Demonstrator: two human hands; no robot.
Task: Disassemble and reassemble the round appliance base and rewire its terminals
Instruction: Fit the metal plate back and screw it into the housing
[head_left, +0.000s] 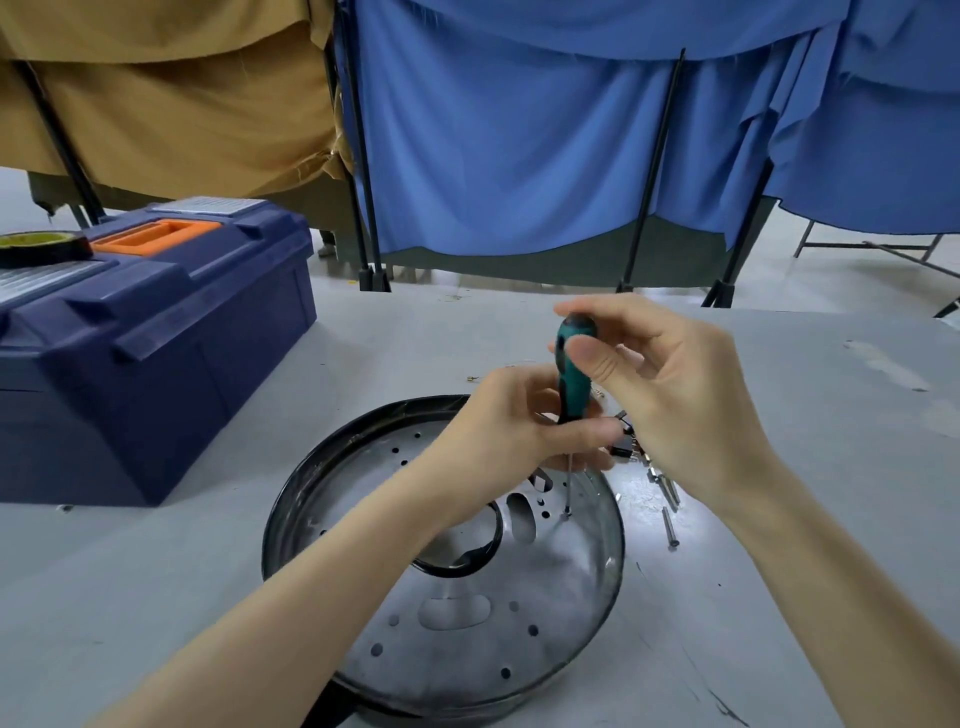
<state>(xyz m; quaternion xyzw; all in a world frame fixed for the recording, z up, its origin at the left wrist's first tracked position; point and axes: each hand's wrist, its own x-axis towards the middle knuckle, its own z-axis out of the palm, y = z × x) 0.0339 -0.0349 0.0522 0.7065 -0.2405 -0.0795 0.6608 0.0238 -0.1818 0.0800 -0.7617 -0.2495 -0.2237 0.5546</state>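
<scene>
The round appliance base (457, 587) lies flat on the table (779, 519) directly beneath both hands, the right hand (670, 395) pinching the top of the upright screwdriver (571, 374), the left hand (504, 426) closed around its lower handle, tip on a screw (567, 513).

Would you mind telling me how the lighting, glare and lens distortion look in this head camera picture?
Head view: even, soft lighting with faint shadows; diffuse glare on the metal plate of the round appliance base and on the table beside it; wide-angle bending curves the table edge and the poles of the curtain frame; the screwdriver and both hands, left hand and right hand, are reasonably sharp.
</scene>
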